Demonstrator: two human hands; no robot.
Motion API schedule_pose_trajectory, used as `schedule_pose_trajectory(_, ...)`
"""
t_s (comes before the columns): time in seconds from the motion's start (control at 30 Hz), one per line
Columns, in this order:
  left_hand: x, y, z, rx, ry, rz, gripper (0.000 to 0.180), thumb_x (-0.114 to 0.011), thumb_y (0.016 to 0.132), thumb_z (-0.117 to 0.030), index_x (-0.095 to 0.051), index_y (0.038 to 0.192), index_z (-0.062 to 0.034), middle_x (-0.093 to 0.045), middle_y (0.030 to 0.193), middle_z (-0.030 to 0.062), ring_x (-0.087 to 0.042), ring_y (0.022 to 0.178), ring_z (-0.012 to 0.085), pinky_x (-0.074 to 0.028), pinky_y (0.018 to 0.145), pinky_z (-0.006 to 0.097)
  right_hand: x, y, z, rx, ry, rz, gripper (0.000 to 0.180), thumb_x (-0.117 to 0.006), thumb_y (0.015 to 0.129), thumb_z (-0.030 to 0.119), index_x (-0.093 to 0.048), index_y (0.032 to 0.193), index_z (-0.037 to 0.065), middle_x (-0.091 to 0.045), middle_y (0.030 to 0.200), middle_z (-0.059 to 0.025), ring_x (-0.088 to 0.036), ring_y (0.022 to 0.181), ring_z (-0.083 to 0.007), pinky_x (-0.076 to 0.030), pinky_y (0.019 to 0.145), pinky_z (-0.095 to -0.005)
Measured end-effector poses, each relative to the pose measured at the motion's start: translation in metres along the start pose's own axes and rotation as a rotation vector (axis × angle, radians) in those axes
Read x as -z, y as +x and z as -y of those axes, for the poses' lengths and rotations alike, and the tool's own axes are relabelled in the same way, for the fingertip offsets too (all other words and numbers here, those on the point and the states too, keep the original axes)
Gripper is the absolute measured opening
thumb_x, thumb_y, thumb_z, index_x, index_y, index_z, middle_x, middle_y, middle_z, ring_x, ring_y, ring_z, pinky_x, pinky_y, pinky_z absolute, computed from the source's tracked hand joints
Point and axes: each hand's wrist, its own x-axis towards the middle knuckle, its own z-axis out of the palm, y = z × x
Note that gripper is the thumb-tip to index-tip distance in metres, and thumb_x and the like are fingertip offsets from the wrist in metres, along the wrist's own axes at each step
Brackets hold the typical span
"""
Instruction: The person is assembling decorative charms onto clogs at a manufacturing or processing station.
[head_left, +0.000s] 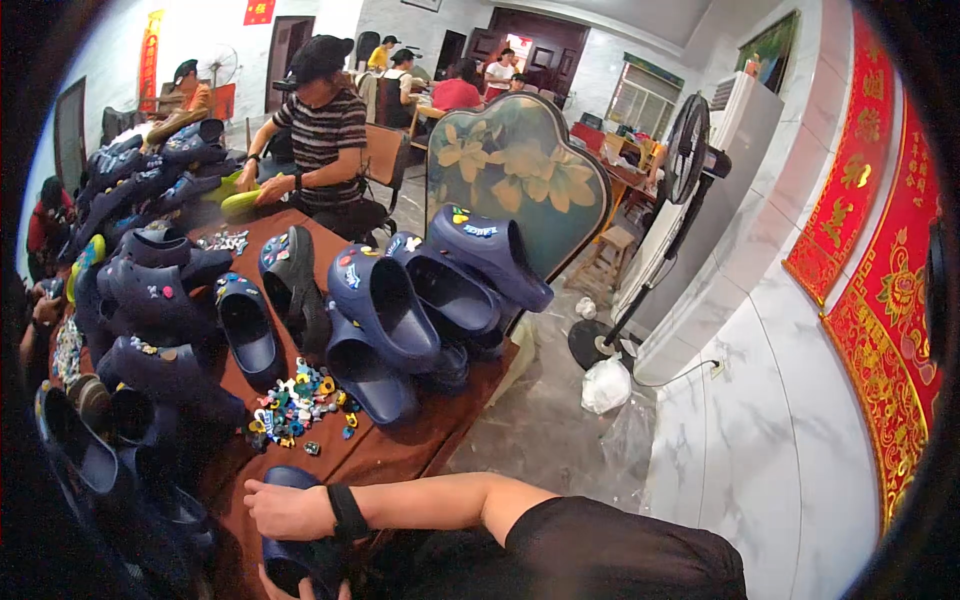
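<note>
A dark blue clog (288, 553) lies at the table's near edge, low in the picture. Over its upper part is my right hand (290, 510), with a black band at the wrist. Its fingers curl closed against the clog, and whatever they pinch is hidden. My left hand (305, 588) shows only as a few fingers at the bottom edge, wrapped round the clog's near end. Just beyond sits a pile of small colourful shoe charms (300, 400) on the brown tabletop (390, 460).
Charm-studded blue clogs (385, 310) stand stacked beyond the charms; more clogs (150, 370) crowd the left. Across the table a person in a striped shirt (325, 130) handles a yellow-green clog (240, 203). A floral chair back (515, 170) and a standing fan (690, 150) are right of the table.
</note>
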Motion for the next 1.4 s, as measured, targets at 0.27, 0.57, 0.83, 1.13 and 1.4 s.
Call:
schedule_pose_trajectory(0.27, 0.0, -0.001, 0.002, 0.036, 0.002, 0.026, 0.053, -0.085, 0.069, -0.034, -0.06, 0.109, -0.0095, -0.041, 0.138, 0.0331, -0.044, 0.121, 0.0518, -0.038, 0.096, 0.058, -0.009, 0.004, 0.0, 0.021, 0.11, 0.017, 0.014, -0.062, 0.072, 0.016, -0.07, 0.068, 0.005, -0.064, 0.074, -0.0074, -0.056, 0.087, -0.0254, -0.037, 0.094, -0.0439)
schedule_pose_trajectory(0.57, 0.0, 0.004, -0.002, 0.012, 0.027, 0.018, 0.05, -0.086, 0.068, -0.033, -0.06, 0.103, -0.0108, -0.04, 0.137, 0.0343, -0.045, 0.119, 0.0533, -0.04, 0.094, 0.059, -0.004, -0.003, 0.0, -0.031, 0.118, 0.064, 0.015, -0.064, 0.073, 0.019, -0.071, 0.072, 0.006, -0.062, 0.076, -0.0069, -0.056, 0.089, -0.0263, -0.04, 0.091, -0.0558)
schedule_pose_trajectory(0.83, -0.022, -0.021, 0.043, -0.11, -0.096, -0.093, 0.051, -0.085, 0.064, -0.029, -0.063, 0.103, -0.0054, -0.036, 0.143, 0.0292, -0.04, 0.126, 0.0474, -0.032, 0.104, 0.055, -0.012, 0.015, 0.003, -0.124, 0.238, 0.003, 0.012, -0.068, 0.066, 0.016, -0.071, 0.073, 0.006, -0.066, 0.077, -0.0096, -0.063, 0.085, -0.028, -0.043, 0.078, -0.0544)
schedule_pose_trajectory(1.13, -0.004, -0.009, -0.003, 0.203, -0.014, 0.085, 0.044, -0.084, 0.062, -0.036, -0.063, 0.085, -0.0054, -0.031, 0.146, 0.0285, -0.034, 0.131, 0.044, -0.028, 0.101, 0.051, 0.024, -0.067, -0.01, -0.214, 0.393, -0.215, 0.031, -0.066, 0.074, 0.008, -0.065, 0.105, 0.009, -0.062, 0.102, -0.0101, -0.06, 0.098, -0.0307, -0.047, 0.085, -0.0439)
schedule_pose_trajectory(1.4, 0.002, -0.006, -0.005, 0.209, 0.024, 0.089, 0.041, -0.084, 0.063, -0.035, -0.065, 0.087, -0.0063, -0.029, 0.147, 0.0274, -0.033, 0.132, 0.0418, -0.027, 0.1, 0.05, -0.016, -0.124, -0.065, -0.737, 0.447, -0.275, 0.012, -0.062, 0.082, 0.006, -0.068, 0.093, 0.007, -0.065, 0.092, -0.0147, -0.063, 0.089, -0.0348, -0.051, 0.077, -0.0435)
